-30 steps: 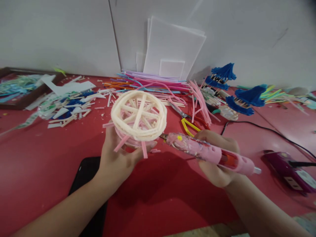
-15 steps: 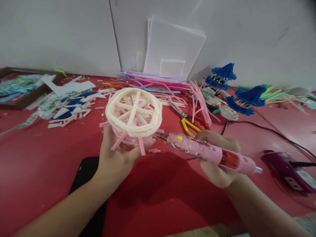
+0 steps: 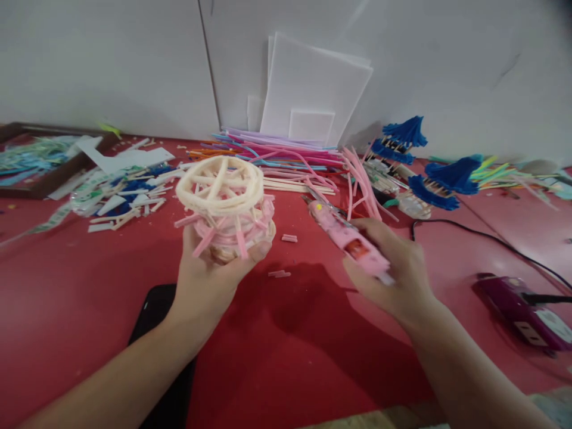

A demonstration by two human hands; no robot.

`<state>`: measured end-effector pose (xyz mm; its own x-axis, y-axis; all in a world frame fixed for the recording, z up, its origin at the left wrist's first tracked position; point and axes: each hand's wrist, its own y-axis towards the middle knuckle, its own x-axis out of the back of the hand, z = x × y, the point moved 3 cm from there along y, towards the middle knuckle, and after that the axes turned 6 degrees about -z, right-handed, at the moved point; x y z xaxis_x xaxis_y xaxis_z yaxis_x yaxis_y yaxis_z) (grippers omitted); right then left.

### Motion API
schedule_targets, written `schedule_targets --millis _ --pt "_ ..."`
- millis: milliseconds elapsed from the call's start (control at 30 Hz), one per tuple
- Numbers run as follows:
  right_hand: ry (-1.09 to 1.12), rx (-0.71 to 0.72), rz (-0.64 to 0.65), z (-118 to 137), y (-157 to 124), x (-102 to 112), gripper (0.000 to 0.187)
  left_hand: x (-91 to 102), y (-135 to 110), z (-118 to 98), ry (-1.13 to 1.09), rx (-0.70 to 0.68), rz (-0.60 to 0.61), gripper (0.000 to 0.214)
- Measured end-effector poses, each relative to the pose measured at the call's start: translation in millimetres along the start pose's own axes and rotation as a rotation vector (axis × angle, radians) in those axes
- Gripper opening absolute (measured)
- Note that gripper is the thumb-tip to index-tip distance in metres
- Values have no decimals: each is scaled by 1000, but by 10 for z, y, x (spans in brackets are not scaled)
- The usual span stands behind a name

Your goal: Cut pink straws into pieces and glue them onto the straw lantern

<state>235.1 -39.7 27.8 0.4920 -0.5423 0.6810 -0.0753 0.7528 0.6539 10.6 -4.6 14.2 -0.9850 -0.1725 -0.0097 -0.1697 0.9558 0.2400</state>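
My left hand [image 3: 214,274] grips a round pipe-cleaner craft [image 3: 221,187] from below. Its top is a cream ring crossed by spokes, and under it sits a pink body with short pink ends sticking out. The fingers behind the craft are hidden. To the right, apart from it, my right hand [image 3: 393,268] is wrapped round a pink hot glue gun [image 3: 339,232], slightly blurred, its metal tip pointing up and left. Between the hands, small pink offcuts [image 3: 289,238] lie on the red table [image 3: 268,369].
Coloured pipe cleaners [image 3: 286,149] lie along the wall, with pink ones [image 3: 361,185] beside them. Blue roof-like pieces [image 3: 453,173] stand at right, near a purple power strip [image 3: 522,310]. White and blue scraps [image 3: 125,196] and a tray [image 3: 49,185] are left; a black phone [image 3: 165,357] lies under my left arm.
My left hand has shifted the craft left and tilted it, so more of its pink side shows. My right hand has drawn the glue gun away from it and turned the tip upward.
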Motion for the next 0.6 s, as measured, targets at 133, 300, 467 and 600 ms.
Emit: schedule_targets --millis 133,300,467,600 --pt "-280 -103 250 -142 -79 -242 41 7 -30 -14 -12 4 -59 49" --pt "-327 -76 287 -109 -108 -317 37 -4 -58 -26 50 -67 -3 50" --pt "145 51 -63 278 -32 -92 20 -100 -104 47 -79 55 173 52" --pt "483 187 -66 636 -99 -23 19 -154 -153 39 -133 49 240 60"
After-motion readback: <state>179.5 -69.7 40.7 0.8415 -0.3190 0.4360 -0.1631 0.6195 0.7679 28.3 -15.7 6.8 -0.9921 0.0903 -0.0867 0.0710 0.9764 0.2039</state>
